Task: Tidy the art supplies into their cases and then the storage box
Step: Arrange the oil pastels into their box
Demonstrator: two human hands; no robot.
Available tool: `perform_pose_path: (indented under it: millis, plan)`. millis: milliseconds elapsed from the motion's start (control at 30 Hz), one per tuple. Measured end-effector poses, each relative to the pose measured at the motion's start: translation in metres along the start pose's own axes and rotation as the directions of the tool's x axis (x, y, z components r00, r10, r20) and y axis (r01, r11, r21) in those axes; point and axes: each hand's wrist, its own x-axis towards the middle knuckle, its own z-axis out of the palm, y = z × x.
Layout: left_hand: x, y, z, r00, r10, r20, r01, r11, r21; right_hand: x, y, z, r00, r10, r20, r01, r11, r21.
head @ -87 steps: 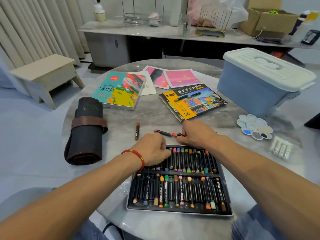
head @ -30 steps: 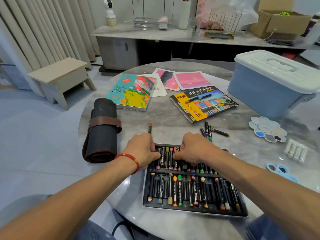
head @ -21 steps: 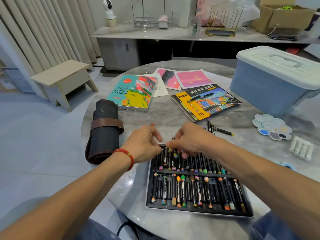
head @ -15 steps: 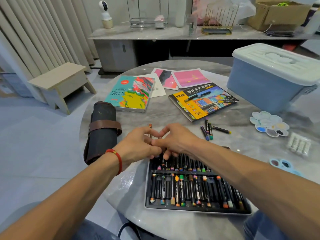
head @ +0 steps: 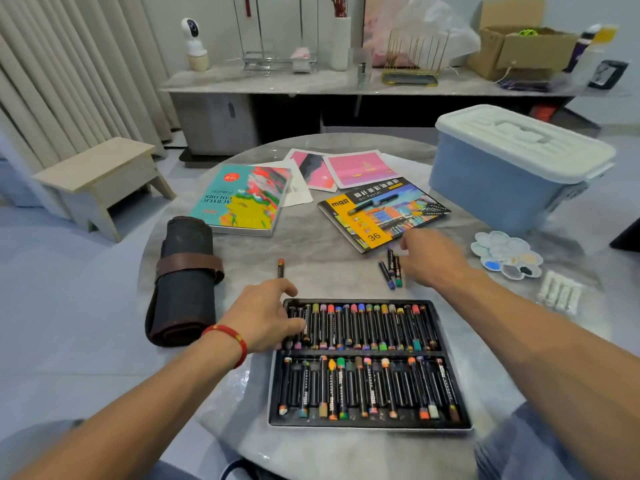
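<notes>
A black pastel tray (head: 453,386) with two rows of oil pastels lies on the round table in front of me. My left hand (head: 266,313) rests on the tray's upper left corner, fingers touching the pastels there. My right hand (head: 427,259) hovers beyond the tray with loosely spread fingers, just right of a few loose pastels (head: 393,270). One more loose pastel (head: 280,268) lies beyond my left hand. The pastel box lid (head: 381,213) marked 36 lies further back. The blue storage box (head: 502,178) with a white lid stands shut at the right.
A rolled dark brush case (head: 183,282) with a brown strap lies at the left. An acrylic colours box (head: 242,199) and pink paintings (head: 360,168) lie at the back. A flower palette (head: 505,254) and small white tubes (head: 559,292) sit at the right.
My right hand has left the tray's upper row and moved out to the right, beside the loose pastels. My left hand has stayed at the tray's upper left corner.
</notes>
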Motion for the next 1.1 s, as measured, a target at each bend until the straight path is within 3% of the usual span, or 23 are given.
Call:
perform_pose_path:
  millis: [233,400,533,600,867,1000,1100]
  plan:
    - [0.006,-0.008,0.004,0.995,-0.098,-0.01,0.099,0.984,0.151,-0.004,0.001,0.011,0.999,0.006,-0.033,-0.014,0.965,-0.262]
    - [0.013,-0.008,-0.012,0.976,-0.206,0.075,0.196,0.973,0.119,0.002,0.003,0.01,0.99,0.139,-0.022,-0.14,0.989,-0.046]
    - [0.041,-0.006,-0.023,0.961,-0.176,-0.214,0.194,0.979,0.068,0.012,0.001,0.023,0.98,0.183,0.08,-0.195,0.966,0.171]
    - [0.061,-0.003,-0.016,0.944,-0.151,-0.292,0.188,0.977,0.102,0.017,-0.001,0.029,0.978,0.162,0.133,-0.193,0.943,0.27]
    - [0.102,0.012,-0.003,0.955,-0.191,-0.226,0.26,0.906,0.333,0.033,0.003,0.035,0.974,0.058,0.221,-0.089,0.987,0.132]
    - [0.092,0.031,-0.013,0.978,-0.095,-0.185,0.147,0.945,0.293,0.028,0.001,0.033,0.974,0.036,0.225,-0.039,0.999,0.008]
    - [0.059,0.055,-0.009,0.995,0.044,-0.087,-0.04,0.998,0.053,0.022,0.003,0.027,0.971,0.04,0.238,-0.05,0.998,0.037]
